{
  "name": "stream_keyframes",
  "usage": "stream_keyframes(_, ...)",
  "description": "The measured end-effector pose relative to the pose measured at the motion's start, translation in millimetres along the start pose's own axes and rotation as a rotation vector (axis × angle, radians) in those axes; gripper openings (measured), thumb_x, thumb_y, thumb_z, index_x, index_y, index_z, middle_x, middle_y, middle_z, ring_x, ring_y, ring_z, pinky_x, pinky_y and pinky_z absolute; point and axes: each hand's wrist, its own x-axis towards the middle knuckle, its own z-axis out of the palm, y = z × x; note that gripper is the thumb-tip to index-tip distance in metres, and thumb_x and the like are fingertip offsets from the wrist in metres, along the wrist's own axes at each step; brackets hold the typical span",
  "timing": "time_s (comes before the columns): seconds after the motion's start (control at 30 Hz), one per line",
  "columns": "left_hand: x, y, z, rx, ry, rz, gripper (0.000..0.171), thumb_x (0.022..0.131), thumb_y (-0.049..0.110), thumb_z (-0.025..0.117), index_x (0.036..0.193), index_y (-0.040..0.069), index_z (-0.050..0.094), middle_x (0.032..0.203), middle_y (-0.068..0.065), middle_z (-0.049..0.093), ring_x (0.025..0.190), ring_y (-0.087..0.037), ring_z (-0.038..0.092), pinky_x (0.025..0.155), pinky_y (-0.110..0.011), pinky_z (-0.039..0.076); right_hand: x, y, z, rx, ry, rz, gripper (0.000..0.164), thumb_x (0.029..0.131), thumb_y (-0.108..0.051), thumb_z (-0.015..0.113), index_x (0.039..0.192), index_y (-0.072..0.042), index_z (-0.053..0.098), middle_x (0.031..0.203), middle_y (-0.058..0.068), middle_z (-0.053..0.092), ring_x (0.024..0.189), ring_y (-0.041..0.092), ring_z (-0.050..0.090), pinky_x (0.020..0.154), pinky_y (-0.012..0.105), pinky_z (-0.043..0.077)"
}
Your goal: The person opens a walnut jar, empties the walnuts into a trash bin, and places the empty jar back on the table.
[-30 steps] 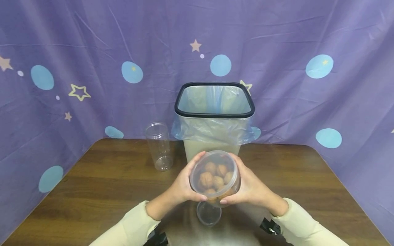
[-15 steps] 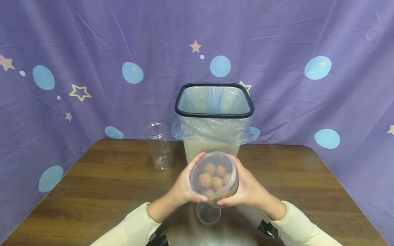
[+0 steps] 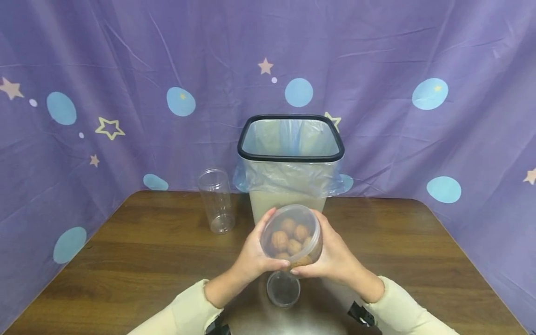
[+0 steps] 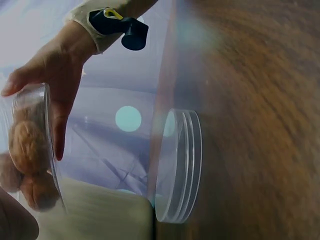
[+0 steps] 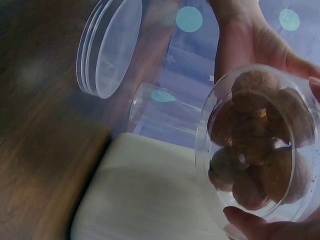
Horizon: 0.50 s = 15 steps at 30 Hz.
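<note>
Both hands hold a round clear plastic container of walnuts (image 3: 290,235) in front of the bin, tilted so its cloudy round top faces the head camera. The left hand (image 3: 256,253) grips its left side and the right hand (image 3: 338,253) its right side, thumbs low at the near rim. Through the clear wall, several walnuts (image 5: 250,145) show in the right wrist view. Below the container, a round clear lid (image 3: 283,289) with a ridged edge lies on the table. The lid (image 4: 180,165) shows side-on in the left wrist view, apart from the hands.
A pale bin (image 3: 291,158) with a black rim and bluish bag liner stands behind the hands. To its left is a tall clear plastic jar (image 3: 215,200), upright and without contents. The brown wooden table (image 3: 125,260) ends at a patterned purple curtain (image 3: 201,56).
The hands have shifted the walnut container very slightly up, uncovering a little more of the round lid below. Their grip looks the same, and the head view has drifted a little.
</note>
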Motion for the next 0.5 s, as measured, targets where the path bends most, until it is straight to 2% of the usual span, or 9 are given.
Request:
stream_keyframes(0.17,-0.4,0.4,4.0,0.015,0.036,-0.066,0.116,0.058,0.028,0.087,0.146,-0.003,0.019,0.147,-0.022,0.033,0.131,-0.04,0.035,0.105,-0.019,0.032,-2,1,4,0.001,0.046,0.006,0.11,0.051,-0.031,0.092,0.14,-0.007,0.032,0.132,0.008,0.05,0.112,0.023,0.054,0.092,0.042,0.047)
stream_keyframes(0.3,-0.8,2.3,7.7,0.03,0.081,-0.116,0.112,0.058,0.018,0.086,0.147,-0.002,0.02,0.146,-0.019,0.037,0.131,-0.035,0.036,0.106,-0.02,0.031,-3,1,7,0.008,0.074,0.03,0.111,0.05,-0.029,0.092,0.14,-0.008,0.032,0.132,0.009,0.051,0.112,0.022,0.054,0.094,0.043,0.046)
stream_keyframes(0.5,-2.1,5.6,14.3,0.036,0.155,-0.177,0.108,0.059,0.009,0.083,0.147,0.001,0.021,0.145,-0.017,0.039,0.131,-0.032,0.038,0.11,-0.042,0.027,-4,0,12,0.006,0.106,0.054,0.111,0.049,-0.029,0.093,0.14,-0.008,0.033,0.131,0.009,0.051,0.113,0.022,0.054,0.094,0.045,0.046)
